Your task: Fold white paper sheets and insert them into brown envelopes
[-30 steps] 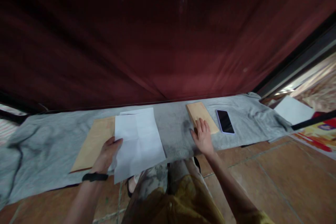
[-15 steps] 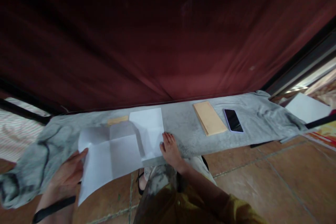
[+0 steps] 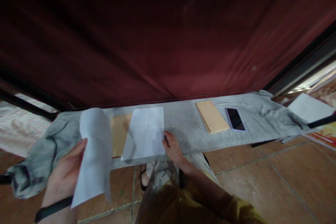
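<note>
My left hand (image 3: 69,162) grips a white sheet of paper (image 3: 96,154) by its left side, thumb on top. The sheet is lifted and curls over, its lower end hanging past the bench's front edge. Another sheet of paper (image 3: 145,133), with faint creases, lies flat on the grey cloth. At its right edge is my right hand (image 3: 172,147), fingers bent and closed on the paper's margin. A tan envelope (image 3: 121,133) lies between the two sheets, partly covered by the flat one.
A grey cloth (image 3: 181,122) covers the narrow bench. To the right lie a stack of tan envelopes (image 3: 212,117) and a phone (image 3: 235,119). A dark red curtain (image 3: 168,49) hangs behind. Tiled floor (image 3: 252,178) shows below.
My left hand has drawn its sheet leftward off the flat sheet, and it now curls up. More of the tan envelope shows. My right hand's fingers have bent at the flat sheet's edge.
</note>
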`<state>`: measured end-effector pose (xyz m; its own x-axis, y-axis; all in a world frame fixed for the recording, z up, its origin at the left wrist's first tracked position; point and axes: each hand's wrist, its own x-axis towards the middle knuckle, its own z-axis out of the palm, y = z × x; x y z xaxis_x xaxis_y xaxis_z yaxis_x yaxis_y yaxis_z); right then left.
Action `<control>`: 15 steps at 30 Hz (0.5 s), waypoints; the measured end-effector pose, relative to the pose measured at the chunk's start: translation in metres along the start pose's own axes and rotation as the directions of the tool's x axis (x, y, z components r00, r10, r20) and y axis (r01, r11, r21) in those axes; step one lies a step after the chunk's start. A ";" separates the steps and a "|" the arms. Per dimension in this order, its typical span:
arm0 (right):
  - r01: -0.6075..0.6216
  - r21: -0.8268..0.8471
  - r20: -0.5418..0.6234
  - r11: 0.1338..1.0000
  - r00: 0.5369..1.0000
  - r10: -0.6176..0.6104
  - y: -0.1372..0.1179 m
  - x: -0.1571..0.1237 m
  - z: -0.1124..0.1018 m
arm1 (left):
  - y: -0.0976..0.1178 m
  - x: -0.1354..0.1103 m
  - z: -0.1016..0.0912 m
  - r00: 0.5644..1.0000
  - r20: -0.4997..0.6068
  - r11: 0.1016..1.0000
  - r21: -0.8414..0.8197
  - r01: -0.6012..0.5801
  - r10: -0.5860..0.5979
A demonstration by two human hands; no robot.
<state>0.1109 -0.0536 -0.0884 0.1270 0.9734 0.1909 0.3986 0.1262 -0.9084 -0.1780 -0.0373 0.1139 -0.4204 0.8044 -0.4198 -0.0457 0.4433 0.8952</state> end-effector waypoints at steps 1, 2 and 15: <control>-0.067 0.107 0.028 0.992 0.998 0.064 -0.003 0.001 -0.004 | 0.003 -0.005 0.013 0.991 0.078 0.987 -0.107 0.119 -0.111; -0.148 0.226 0.077 0.963 0.988 0.133 -0.007 0.002 -0.009 | 0.006 -0.010 0.027 0.974 0.159 0.967 -0.172 0.189 -0.162; -0.432 0.689 0.236 0.582 0.893 0.383 -0.019 0.021 -0.121 | -0.048 0.003 0.186 0.792 0.610 0.950 -0.265 0.166 0.032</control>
<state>0.2162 -0.0584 -0.0224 0.0518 0.9628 -0.2653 -0.4489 -0.2149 -0.8674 -0.0084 0.0178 0.0422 0.2185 0.8922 -0.3954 -0.3531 0.4500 0.8203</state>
